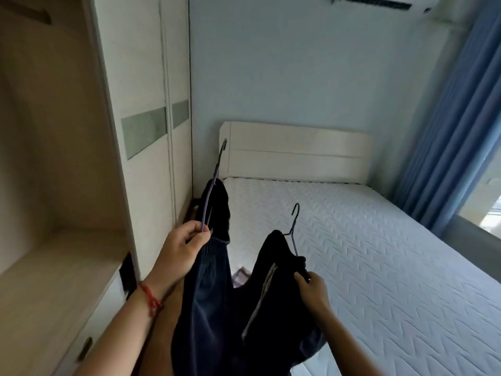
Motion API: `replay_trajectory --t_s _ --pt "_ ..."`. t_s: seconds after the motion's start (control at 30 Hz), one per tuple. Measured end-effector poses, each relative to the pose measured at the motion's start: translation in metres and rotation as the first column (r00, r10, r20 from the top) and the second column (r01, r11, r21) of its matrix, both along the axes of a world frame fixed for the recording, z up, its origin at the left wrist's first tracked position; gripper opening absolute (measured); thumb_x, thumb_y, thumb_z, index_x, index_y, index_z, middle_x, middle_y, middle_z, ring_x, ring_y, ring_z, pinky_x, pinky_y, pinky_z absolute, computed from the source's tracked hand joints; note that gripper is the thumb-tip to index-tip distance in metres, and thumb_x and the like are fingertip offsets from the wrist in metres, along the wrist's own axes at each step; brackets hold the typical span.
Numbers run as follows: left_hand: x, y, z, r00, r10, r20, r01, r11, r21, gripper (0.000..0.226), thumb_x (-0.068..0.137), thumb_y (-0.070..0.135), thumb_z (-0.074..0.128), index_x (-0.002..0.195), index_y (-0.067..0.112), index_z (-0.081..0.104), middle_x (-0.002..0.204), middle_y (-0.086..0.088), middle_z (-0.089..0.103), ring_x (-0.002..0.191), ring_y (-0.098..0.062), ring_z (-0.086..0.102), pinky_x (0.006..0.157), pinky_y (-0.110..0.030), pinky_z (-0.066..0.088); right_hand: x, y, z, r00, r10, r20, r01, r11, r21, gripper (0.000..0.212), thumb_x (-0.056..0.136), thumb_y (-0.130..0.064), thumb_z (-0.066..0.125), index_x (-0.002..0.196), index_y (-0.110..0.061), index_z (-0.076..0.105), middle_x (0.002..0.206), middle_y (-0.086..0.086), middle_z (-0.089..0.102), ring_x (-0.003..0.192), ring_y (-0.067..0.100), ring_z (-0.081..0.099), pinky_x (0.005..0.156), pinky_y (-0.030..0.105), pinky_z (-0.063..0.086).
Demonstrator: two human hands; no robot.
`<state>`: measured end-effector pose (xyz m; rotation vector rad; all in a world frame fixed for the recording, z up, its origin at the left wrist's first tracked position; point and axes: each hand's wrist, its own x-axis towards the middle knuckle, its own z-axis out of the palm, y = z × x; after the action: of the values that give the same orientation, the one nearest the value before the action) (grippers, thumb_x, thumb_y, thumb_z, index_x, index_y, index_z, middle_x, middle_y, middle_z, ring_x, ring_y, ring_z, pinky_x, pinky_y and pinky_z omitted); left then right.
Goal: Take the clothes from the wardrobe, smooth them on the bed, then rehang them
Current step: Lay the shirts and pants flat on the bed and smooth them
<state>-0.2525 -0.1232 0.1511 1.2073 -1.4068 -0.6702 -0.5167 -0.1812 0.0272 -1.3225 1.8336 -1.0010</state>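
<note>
Beyond both hands lies the quilted mattress [366, 253]; left hand [180, 253] pinches a purple hanger [210, 202] carrying dark trousers [208, 294], right hand [311, 291] grips a dark garment [273, 280] on its hanger [294, 229].

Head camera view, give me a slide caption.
Each hand holds a hanger of dark clothes over the bed.

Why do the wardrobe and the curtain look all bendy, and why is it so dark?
Head view: the wide-angle lens bows the cream wooden wardrobe and blue fabric curtain near the edges; dim light comes mostly from the window on the right, so the dark hanging clothes lose detail; the picture is slightly soft.
</note>
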Motion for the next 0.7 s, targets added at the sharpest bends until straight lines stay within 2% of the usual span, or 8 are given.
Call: replay_trajectory --t_s 0.07,0.13,0.23,0.3,0.33,0.5,0.63,0.7 --pt "-0.024 -0.002 -0.008 0.999 -0.011 0.033 0.010 1.000 0.014 0.020 0.088 0.000 0.051 0.068 0.005 0.053 0.038 0.010 0.042 0.038 -0.002 0.037 0.042 -0.009 0.028 -0.028 -0.001 -0.028 0.998 0.048 -0.039 -0.043 0.993 0.108 0.026 0.092 -0.024 0.051 0.104 -0.002 0.058 0.083 0.008 0.062 0.079 0.023 0.059 0.074 0.032 0.045" --pt "-0.039 -0.004 -0.015 0.998 -0.041 0.043 0.040 0.998 0.038 0.020 0.088 -0.001 0.050 0.068 0.005 0.053 0.039 0.010 0.042 0.038 -0.002 0.036 0.042 -0.009 0.028 -0.052 -0.001 -0.056 0.995 0.097 -0.032 -0.087 0.968 0.236 0.033 0.090 -0.019 0.053 0.120 -0.006 0.050 0.090 0.011 0.061 0.084 0.023 0.059 0.076 0.031 0.045" --pt "-0.070 -0.007 -0.018 0.993 -0.114 0.044 0.111 0.991 0.071 0.018 0.087 0.003 0.053 0.070 0.003 0.052 0.038 0.011 0.041 0.035 -0.002 0.033 0.040 -0.009 0.025 -0.086 -0.001 -0.079 0.984 0.174 -0.023 -0.156 0.925 0.346 0.042 0.083 -0.012 0.059 0.123 -0.004 0.048 0.074 0.004 0.064 0.073 0.019 0.061 0.075 0.035 0.048" --pt "-0.090 -0.010 -0.018 0.986 -0.163 0.034 0.160 0.984 0.072 0.015 0.081 0.015 0.056 0.068 0.008 0.053 0.040 0.011 0.043 0.036 -0.002 0.033 0.041 -0.009 0.025 -0.098 0.000 -0.072 0.986 0.165 0.013 -0.162 0.946 0.282 0.035 0.083 -0.010 0.061 0.116 -0.005 0.053 0.057 -0.007 0.063 0.053 0.006 0.061 0.065 0.030 0.049" --pt "-0.098 -0.013 -0.018 0.983 -0.182 0.027 0.180 0.980 0.081 0.014 0.078 0.020 0.054 0.067 0.012 0.053 0.041 0.011 0.044 0.038 -0.002 0.033 0.042 -0.009 0.026 -0.101 0.001 -0.059 0.986 0.158 0.046 -0.165 0.959 0.230 0.032 0.084 -0.010 0.061 0.114 -0.008 0.054 0.058 -0.008 0.063 0.049 0.003 0.060 0.058 0.025 0.047" --pt "-0.136 -0.031 -0.015 0.932 -0.360 0.031 0.355 0.928 0.113 0.010 0.073 0.026 0.052 0.066 0.019 0.055 0.049 0.012 0.044 0.054 -0.009 0.034 0.051 -0.014 0.028 -0.123 0.010 0.017 0.991 0.118 0.067 -0.115 0.992 -0.053 0.026 0.090 -0.017 0.055 0.116 -0.021 0.054 0.097 0.006 0.066 0.087 0.026 0.064 0.076 0.035 0.048" --pt "-0.160 -0.038 -0.004 0.827 -0.561 0.042 0.556 0.826 0.092 0.010 0.072 0.025 0.054 0.069 0.016 0.058 0.052 0.009 0.047 0.051 -0.002 0.037 0.050 -0.011 0.031 -0.157 0.028 0.052 0.999 -0.024 0.035 0.030 0.982 -0.188 0.027 0.091 -0.016 0.053 0.118 -0.020 0.056 0.099 0.006 0.067 0.087 0.023 0.063 0.073 0.032 0.048" --pt "-0.173 -0.041 0.004 0.754 -0.655 0.049 0.650 0.755 0.079 0.014 0.070 0.030 0.057 0.070 0.016 0.059 0.056 0.008 0.048 0.054 -0.003 0.039 0.051 -0.010 0.033 -0.173 0.037 0.062 0.993 -0.118 0.021 0.120 0.967 -0.224 0.028 0.092 -0.014 0.050 0.120 -0.016 0.056 0.099 0.005 0.067 0.092 0.024 0.063 0.080 0.036 0.050"
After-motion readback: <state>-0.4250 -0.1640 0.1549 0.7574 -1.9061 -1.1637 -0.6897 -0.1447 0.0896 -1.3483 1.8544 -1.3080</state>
